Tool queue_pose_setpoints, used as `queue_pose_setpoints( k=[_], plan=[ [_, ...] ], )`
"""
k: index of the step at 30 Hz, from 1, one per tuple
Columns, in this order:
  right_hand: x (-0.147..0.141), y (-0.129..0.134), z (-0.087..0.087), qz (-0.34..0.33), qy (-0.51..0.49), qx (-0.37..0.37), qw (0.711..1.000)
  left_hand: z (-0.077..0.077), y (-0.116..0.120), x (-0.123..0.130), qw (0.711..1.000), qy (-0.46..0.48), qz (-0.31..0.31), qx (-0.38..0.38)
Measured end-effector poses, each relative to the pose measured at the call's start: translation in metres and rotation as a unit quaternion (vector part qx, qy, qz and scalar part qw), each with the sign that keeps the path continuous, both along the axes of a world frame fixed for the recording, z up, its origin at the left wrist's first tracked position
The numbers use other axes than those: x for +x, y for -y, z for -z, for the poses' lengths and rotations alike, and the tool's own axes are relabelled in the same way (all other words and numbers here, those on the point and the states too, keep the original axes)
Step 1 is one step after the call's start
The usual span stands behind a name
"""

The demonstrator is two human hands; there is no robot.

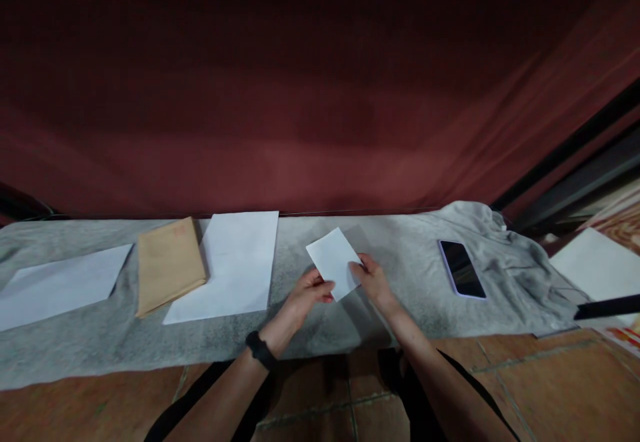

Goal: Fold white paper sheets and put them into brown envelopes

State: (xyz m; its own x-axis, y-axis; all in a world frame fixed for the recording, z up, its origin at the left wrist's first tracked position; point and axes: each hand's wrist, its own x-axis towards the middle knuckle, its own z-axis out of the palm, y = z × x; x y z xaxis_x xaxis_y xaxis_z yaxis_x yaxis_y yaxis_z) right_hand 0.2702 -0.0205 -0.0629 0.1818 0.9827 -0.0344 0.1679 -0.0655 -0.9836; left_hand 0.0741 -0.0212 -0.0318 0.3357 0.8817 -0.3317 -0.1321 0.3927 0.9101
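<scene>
Left grip and right grip both pinching the white paper between them; probably light, creases easily, I'd stick to edges.

Dim, fading nearly black toward twelve o'clock on broad dark-red fabric; softly shadowed at five on long grey plush cloth; blurred, stretched toward eight.

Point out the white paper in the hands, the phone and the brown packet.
Held white paper (332, 263), head view: middle of its upper face.
Phone (463, 269), head view: middle of its dark screen.
Brown packet (171, 265), head view: middle of its top face.
</scene>
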Motion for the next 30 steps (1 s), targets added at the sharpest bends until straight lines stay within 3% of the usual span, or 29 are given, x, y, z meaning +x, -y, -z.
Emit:
queue_pose_setpoints(
  k=[4, 7, 11, 14, 16, 18, 21, 24, 28, 30],
  plan=[
    [0.015, -0.003, -0.013, -0.079, -0.039, -0.039, 0.995, -0.002, -0.008, -0.008, 0.992, 0.050, -0.109, -0.033],
    [0.019, -0.005, -0.013, -0.113, -0.047, -0.061, 0.991, -0.002, -0.020, -0.018, 0.991, -0.022, -0.128, 0.011],
    [0.020, -0.014, -0.003, -0.046, -0.007, -0.017, 0.999, 0.004, -0.022, -0.022, 0.991, -0.113, -0.061, 0.038],
    [0.019, -0.018, 0.001, 0.041, 0.102, 0.047, 0.993, 0.010, -0.017, -0.017, 0.989, -0.126, -0.065, 0.035],
    [0.018, -0.017, 0.001, 0.070, 0.184, 0.096, 0.976, 0.013, -0.014, -0.013, 0.987, -0.134, -0.083, 0.033],
    [0.014, -0.013, 0.000, 0.054, 0.240, 0.130, 0.961, 0.016, -0.013, -0.009, 0.987, -0.134, -0.089, 0.024],
    [0.001, -0.004, 0.002, -0.023, 0.300, 0.144, 0.943, 0.021, -0.012, -0.005, 0.990, -0.116, -0.084, 0.017],
    [-0.015, 0.008, 0.007, -0.108, 0.396, 0.146, 0.900, 0.025, -0.014, -0.004, 0.989, -0.119, -0.082, 0.020],
    [-0.025, 0.019, 0.014, -0.141, 0.497, 0.137, 0.845, 0.025, -0.018, -0.008, 0.977, -0.209, -0.045, 0.009],
    [-0.026, 0.020, 0.016, -0.138, 0.516, 0.134, 0.835, 0.019, -0.019, -0.014, 0.946, -0.317, -0.027, 0.066]
  ],
)
